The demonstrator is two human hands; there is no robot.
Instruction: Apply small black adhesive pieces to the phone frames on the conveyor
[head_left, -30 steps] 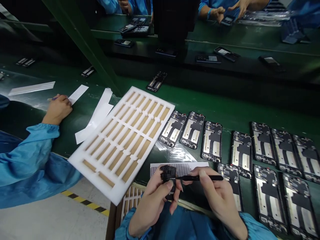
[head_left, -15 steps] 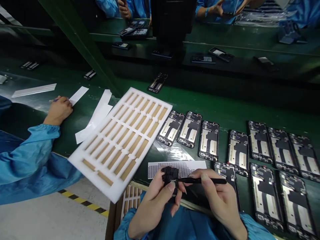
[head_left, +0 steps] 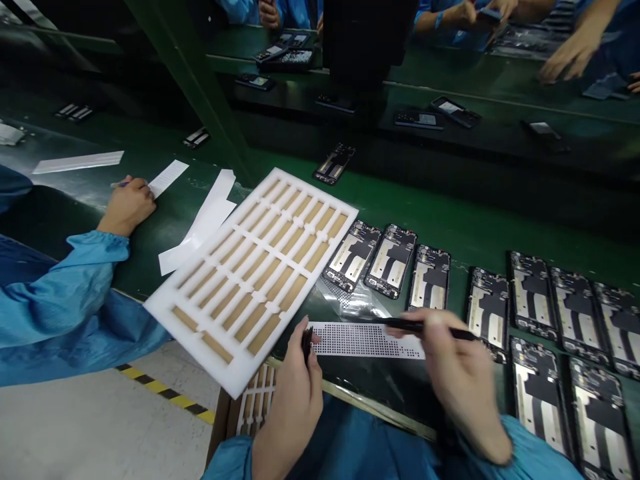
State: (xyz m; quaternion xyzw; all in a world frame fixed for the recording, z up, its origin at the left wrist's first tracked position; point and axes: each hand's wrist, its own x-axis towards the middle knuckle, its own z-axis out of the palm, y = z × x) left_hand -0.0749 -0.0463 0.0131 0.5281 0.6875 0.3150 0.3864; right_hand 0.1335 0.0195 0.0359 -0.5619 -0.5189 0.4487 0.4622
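Note:
My left hand (head_left: pixel 293 400) is closed round a small black plastic part (head_left: pixel 307 341), seen edge-on at the near edge of the green bench. My right hand (head_left: pixel 457 380) pinches black tweezers (head_left: pixel 425 327), whose tip lies over a white perforated sticker sheet (head_left: pixel 367 339) between my hands. A white foam tray (head_left: pixel 255 270) with tan slots lies to the left of the sheet. Rows of phone frames (head_left: pixel 391 259) lie to the right on the green belt.
A person in a blue sleeve (head_left: pixel 65 293) sits at my left, their hand (head_left: pixel 127 205) holding a pen on white paper strips (head_left: pixel 200 223). A green post (head_left: pixel 200 93) rises behind the tray. Other people's hands (head_left: pixel 567 57) work on phones across the far bench.
My left hand has turned the black part edge-on and lowered it toward the bench edge. My right hand has carried the tweezers away from the part, over the perforated sheet.

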